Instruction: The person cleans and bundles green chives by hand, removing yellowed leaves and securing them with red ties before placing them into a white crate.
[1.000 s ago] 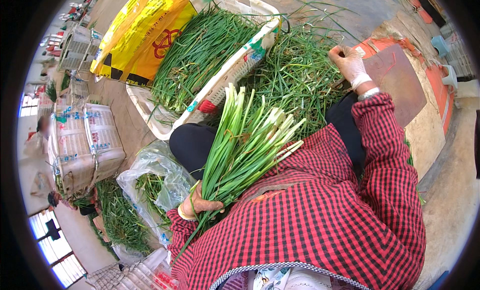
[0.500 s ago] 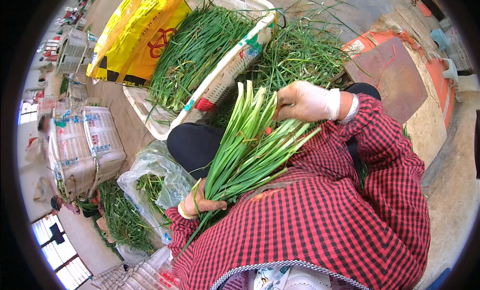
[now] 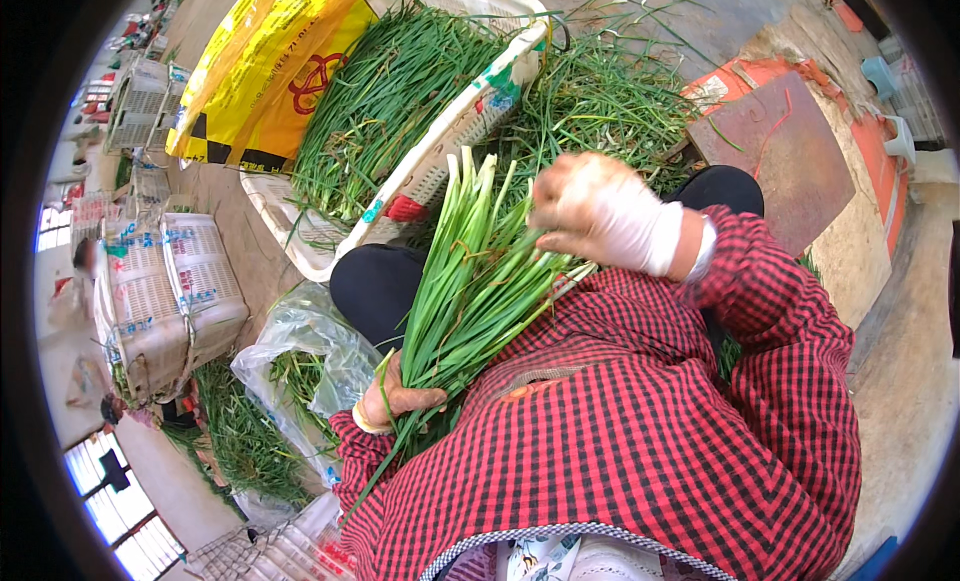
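Note:
A bunch of long green chives (image 3: 455,296) with pale cut ends lies across my lap, the ends pointing up and away. My left hand (image 3: 392,391) is closed round the leafy end at the lower left, thumb across the top. Beside the pale ends on the right is my right hand (image 3: 600,209), a white wrap (image 3: 650,239) about its palm and wrist. Its fingers are bent toward the stalks but smeared by motion, so I cannot tell whether they grip any.
Ahead, a white plastic crate (image 3: 435,153) holds many chives, with a yellow bag (image 3: 265,76) at its left side. A heap of loose chives (image 3: 600,111) lies beyond my hands. A clear plastic bag (image 3: 310,346) and a stacked white crate (image 3: 180,291) stand left; a brown board (image 3: 780,161) lies right.
My right hand has moved left and lower, closer over the bunch's pale stalks. The stalks that fanned out to the right are now drawn closer together. My left hand keeps its hold.

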Tool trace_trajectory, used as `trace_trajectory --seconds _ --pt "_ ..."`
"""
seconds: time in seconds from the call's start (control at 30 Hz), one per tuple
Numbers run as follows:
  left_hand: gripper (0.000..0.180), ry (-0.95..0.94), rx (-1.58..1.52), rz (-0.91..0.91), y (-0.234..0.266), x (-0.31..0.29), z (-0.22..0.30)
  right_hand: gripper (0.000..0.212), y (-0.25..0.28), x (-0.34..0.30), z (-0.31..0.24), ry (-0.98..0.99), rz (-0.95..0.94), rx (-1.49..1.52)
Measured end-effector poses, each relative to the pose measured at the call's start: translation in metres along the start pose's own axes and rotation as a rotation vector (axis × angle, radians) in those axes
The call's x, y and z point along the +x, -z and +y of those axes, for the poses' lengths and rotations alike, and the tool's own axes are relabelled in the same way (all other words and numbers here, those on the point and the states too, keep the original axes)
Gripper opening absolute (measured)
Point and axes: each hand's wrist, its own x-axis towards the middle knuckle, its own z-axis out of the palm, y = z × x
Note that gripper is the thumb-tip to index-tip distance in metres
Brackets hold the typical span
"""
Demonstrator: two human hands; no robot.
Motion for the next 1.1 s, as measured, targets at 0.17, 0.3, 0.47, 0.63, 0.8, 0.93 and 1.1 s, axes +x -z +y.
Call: trace_trajectory --seconds 0.17,0.3,0.47,0.63,0.8,0.93,1.1 --pt "0.073 0.074 -0.019 -0.062 0.005 -0.008 -0.002 0.007 -0.008 -0.001 0.023 0.019 0.024 -0.104" --pt "0.075 0.014 -0.017 -0.036 0.004 -0.009 -0.004 0.022 0.007 -0.033 0.106 -0.581 0.051 -0.092" --pt "0.075 0.013 -0.013 -0.032 0.006 -0.008 -0.006 0.042 0.005 -0.034 0.093 -0.670 -0.316 0.837" --pt "0.087 -0.006 0.071 -0.012 0.007 -0.004 -0.004 0.029 -0.021 -0.020 0.044 -0.523 -0.281 1.098" --pt "0.066 -0.006 0.040 -0.013 0.003 -0.004 0.002 0.025 -0.022 -0.018 0.040 -0.523 -0.245 0.967" --pt "0.062 -0.073 0.017 -0.019 -0.006 0.004 -0.003 0.020 -0.018 -0.017 0.039 -0.452 -0.168 0.662" --pt "0.058 -0.064 -0.031 0.040 -0.016 0.013 -0.004 0.016 -0.012 -0.019 0.046 -0.356 0.118 -0.031"
